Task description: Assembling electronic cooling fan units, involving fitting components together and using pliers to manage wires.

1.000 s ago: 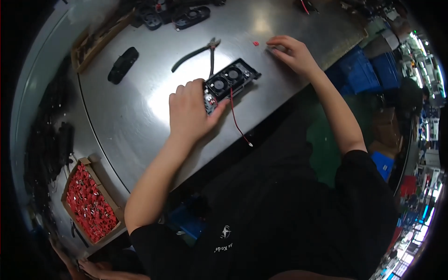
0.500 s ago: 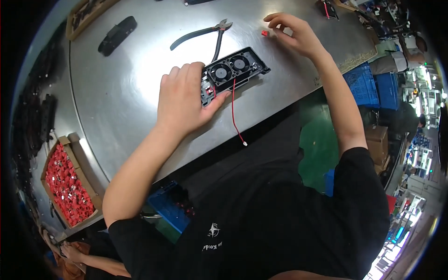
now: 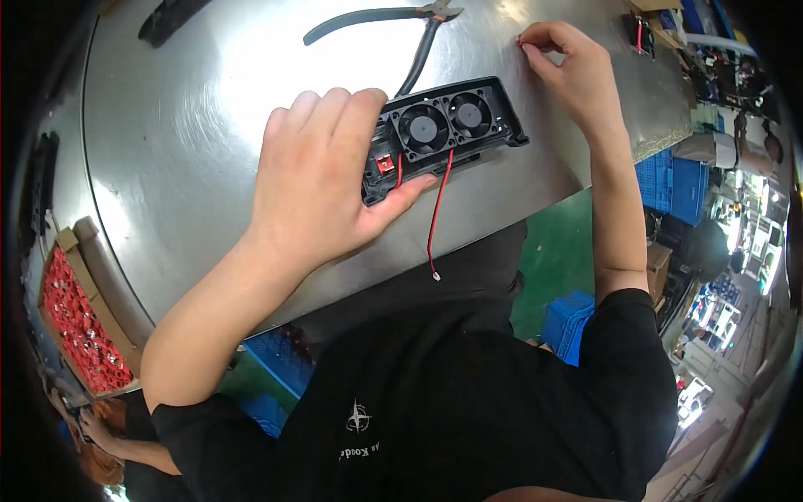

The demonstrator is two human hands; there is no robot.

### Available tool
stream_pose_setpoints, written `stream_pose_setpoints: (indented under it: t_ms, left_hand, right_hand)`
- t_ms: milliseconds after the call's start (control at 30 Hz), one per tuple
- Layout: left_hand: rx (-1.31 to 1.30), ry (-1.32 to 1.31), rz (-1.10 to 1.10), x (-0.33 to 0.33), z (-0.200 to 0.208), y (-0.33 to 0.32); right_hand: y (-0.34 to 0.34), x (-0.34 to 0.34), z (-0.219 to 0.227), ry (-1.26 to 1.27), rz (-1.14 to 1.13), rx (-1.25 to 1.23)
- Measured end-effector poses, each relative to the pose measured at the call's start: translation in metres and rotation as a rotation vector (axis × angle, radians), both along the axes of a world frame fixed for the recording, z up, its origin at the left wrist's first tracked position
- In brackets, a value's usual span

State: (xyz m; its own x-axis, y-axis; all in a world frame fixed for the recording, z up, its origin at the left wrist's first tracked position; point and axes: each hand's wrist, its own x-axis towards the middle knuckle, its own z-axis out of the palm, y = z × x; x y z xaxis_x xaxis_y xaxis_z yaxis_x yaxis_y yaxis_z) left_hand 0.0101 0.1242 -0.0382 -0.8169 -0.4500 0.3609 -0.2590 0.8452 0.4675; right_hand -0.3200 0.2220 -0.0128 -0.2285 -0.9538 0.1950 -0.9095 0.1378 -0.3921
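Observation:
My left hand (image 3: 322,171) grips the left end of a black plastic housing (image 3: 507,105), fingers over the top and thumb along the near side. Two small black cooling fans (image 3: 425,128) sit side by side in it. A red connector piece (image 3: 386,164) shows in the housing beside my palm. From the fans a red wire (image 3: 432,222) hangs past the near side, ending in a small white plug (image 3: 436,276). Farther right, over the metal table, my right hand (image 3: 577,71) pinches a small red part (image 3: 519,40), mostly covered by the fingertips.
Cutting pliers (image 3: 421,50) with dark handles lie spread just beyond the housing. A long black part (image 3: 167,21) rests at the far left. On the left stands a cardboard box (image 3: 102,305) full of red pieces. Blue crates (image 3: 669,180) are on the right, and another person's arm shows lower left.
My right hand has closed on the small red part that lay loose on the table. My view has shifted, bringing the housing nearer; my left hand keeps its grip.

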Motion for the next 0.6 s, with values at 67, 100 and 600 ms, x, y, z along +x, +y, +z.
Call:
stream_pose_setpoints:
  t_ms: [67,100,600]
  left_hand:
    - [0.021,-0.005,0.017,0.003,0.002,0.001]
    - [0.04,-0.033,0.005,0.005,0.005,0.002]
    - [0.108,0.033,0.074,0.008,-0.001,0.006]
  right_hand:
    - [-0.01,0.013,0.011,0.01,0.028,-0.018]
    - [-0.01,0.028,0.023,-0.035,0.114,-0.073]
    - [-0.005,0.158,0.042,-0.038,0.55,-0.039]
